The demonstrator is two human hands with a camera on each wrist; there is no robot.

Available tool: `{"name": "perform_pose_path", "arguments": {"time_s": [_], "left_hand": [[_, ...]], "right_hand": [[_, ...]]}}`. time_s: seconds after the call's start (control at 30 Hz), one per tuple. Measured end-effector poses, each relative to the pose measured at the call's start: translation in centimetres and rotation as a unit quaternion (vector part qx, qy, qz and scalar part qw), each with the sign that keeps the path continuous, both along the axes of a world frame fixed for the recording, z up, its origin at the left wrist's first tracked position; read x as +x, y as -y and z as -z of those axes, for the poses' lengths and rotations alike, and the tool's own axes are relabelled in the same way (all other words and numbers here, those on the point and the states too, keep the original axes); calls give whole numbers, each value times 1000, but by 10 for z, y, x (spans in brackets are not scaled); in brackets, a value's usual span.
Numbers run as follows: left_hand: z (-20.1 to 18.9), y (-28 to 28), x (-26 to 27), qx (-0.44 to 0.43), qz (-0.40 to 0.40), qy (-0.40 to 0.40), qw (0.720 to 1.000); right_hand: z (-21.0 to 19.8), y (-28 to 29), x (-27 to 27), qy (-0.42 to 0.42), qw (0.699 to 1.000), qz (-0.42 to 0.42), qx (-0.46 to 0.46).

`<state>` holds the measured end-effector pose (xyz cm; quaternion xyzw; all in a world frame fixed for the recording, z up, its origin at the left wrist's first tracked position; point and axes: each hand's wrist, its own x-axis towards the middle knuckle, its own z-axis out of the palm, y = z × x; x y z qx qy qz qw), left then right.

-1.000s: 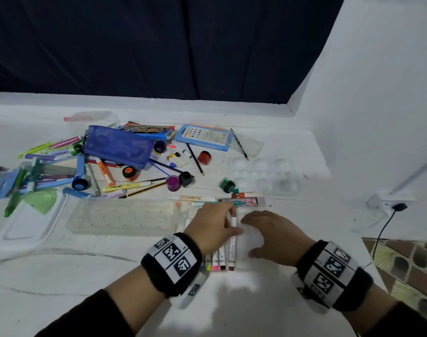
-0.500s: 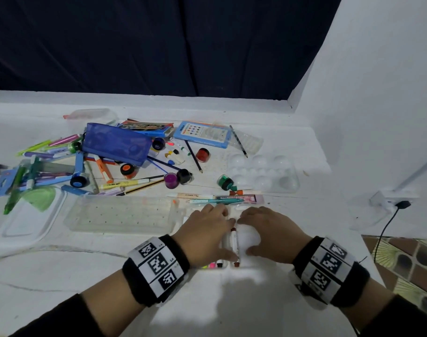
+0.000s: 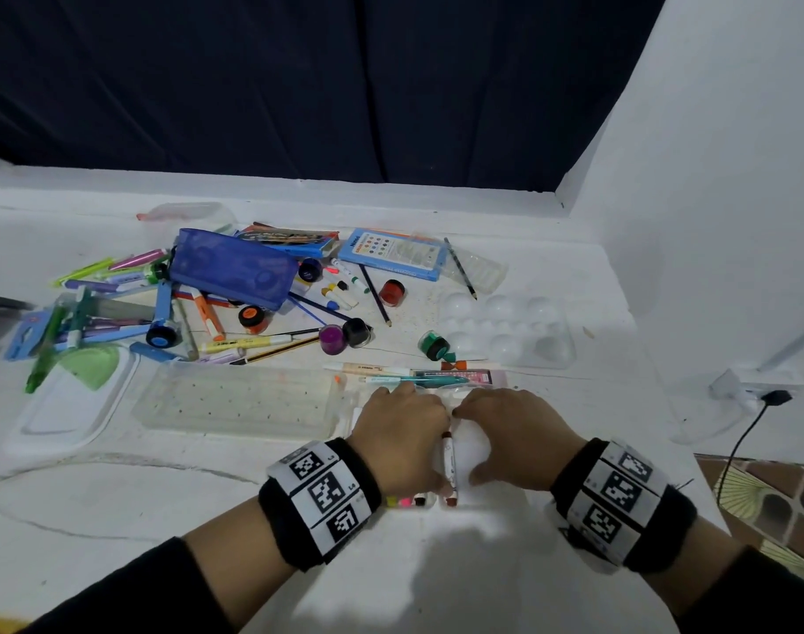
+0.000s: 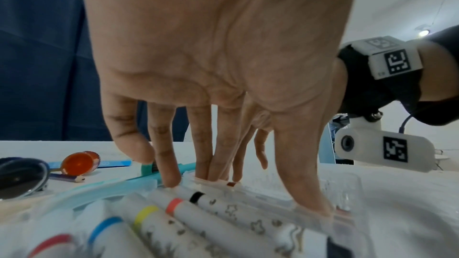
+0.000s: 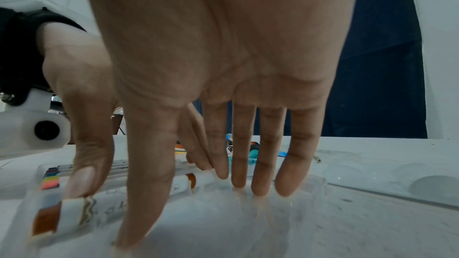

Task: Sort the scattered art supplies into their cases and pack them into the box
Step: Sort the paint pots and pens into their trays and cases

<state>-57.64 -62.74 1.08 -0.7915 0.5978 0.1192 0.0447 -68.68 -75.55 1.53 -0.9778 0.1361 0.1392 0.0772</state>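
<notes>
White tabletop [image 3: 116, 519]: both hands' straight fingers [image 4: 171, 164] press markers [image 3: 449, 464] lying near-to-far.

You're at a makeshift craft corner in what looks like a home, not a studio or shop. Your worktop [image 3: 116, 505] is a rough white-painted surface with scuffs and cracks. Straight behind it hangs a dark navy curtain [image 3: 299, 84], and to its right a plain white wall [image 3: 711, 199] closes the corner. Low on that wall, just past the worktop's right edge, a white socket [image 3: 752, 386] holds a black plug [image 3: 774, 397] with its cord trailing down. Below the socket, patterned floor tiles [image 3: 780, 496] show a domestic floor. Spread across the worktop's far left half lies a clutter of pens and paint pots [image 3: 235, 313].
</notes>
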Motion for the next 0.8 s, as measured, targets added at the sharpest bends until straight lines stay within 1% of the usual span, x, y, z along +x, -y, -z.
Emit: {"name": "perform_pose_path", "arguments": {"time_s": [0.1, 0.17, 0.2, 0.27, 0.33, 0.4, 0.47, 0.57, 0.63, 0.73, 0.8], "left_hand": [[-1, -15, 5, -27, 7, -71, 997], [-10, -27, 15, -66, -25, -134, 989], [-18, -33, 24, -92, -50, -154, 982], [-36, -41, 53, -150, -89, -148, 973], [-49, -43, 89, -168, -110, -106, 974], [-54, -36, 127, -123, -125, -57, 983], [-52, -22, 155, -51, -124, -27, 991], [-47, 2, 172, 45, -84, -12, 995], [-44, 14, 175, 94, -60, -11, 994], [-37, 28, 180, 99, -56, -11, 993], [-33, 32, 184, 92, -55, 0, 994]], "right_hand": [[-5, 7, 5, 31, 998, 38, 47], [-6, 12, 14, 93, 989, 77, 87], [-6, 15, 21, 132, 983, 91, 91], [-5, 20, 39, 192, 973, 102, 76], [-8, 22, 59, 213, 969, 107, 72], [-9, 24, 76, 204, 971, 113, 59], [-6, 25, 92, 166, 979, 115, 18], [-2, 23, 106, 79, 989, 118, -38], [1, 22, 111, 44, 989, 126, -57], [1, 24, 114, 43, 988, 135, -67], [0, 23, 115, 75, 985, 153, -36]]}}
